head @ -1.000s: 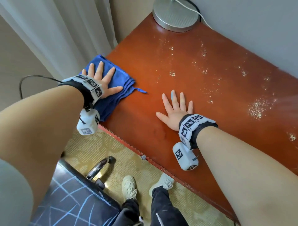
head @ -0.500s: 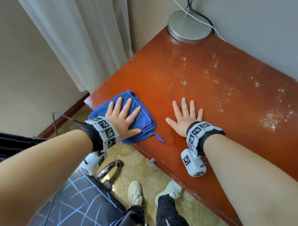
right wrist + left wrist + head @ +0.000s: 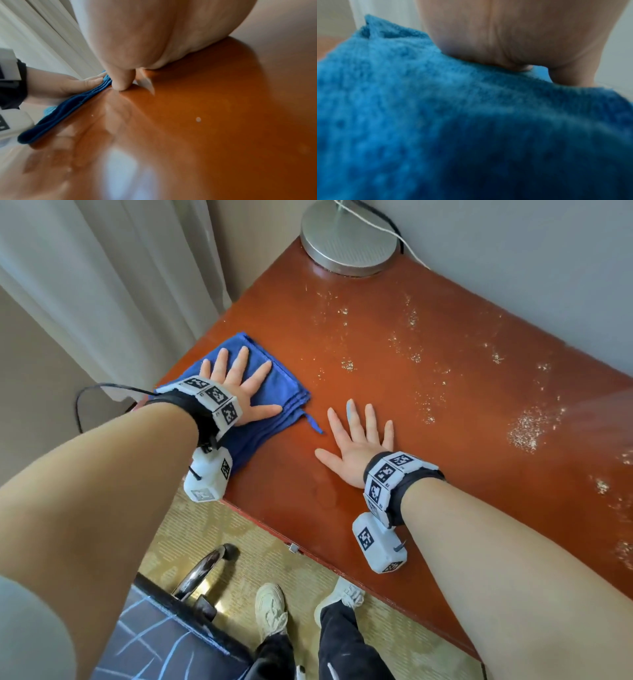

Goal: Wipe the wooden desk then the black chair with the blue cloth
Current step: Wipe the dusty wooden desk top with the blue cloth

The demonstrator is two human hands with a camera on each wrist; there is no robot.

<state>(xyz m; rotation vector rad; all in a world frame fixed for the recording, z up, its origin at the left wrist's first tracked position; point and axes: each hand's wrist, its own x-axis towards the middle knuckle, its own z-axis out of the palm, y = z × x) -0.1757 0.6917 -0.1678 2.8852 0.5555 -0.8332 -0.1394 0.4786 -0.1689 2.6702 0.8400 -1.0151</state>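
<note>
Wooden desk (image 3: 394,419) carries pale grit at right, unwiped. Your left hand (image 3: 239,385), flat, has slid the blue cloth (image 3: 274,402) along the left corner; right hand (image 3: 359,446) stays flat, bracing.

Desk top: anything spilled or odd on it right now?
Yes. Pale crumb-like specks are scattered across the wooden desk, from near the lamp base toward its right end, unwiped. The blue cloth sits at the left corner under the left hand.
</note>
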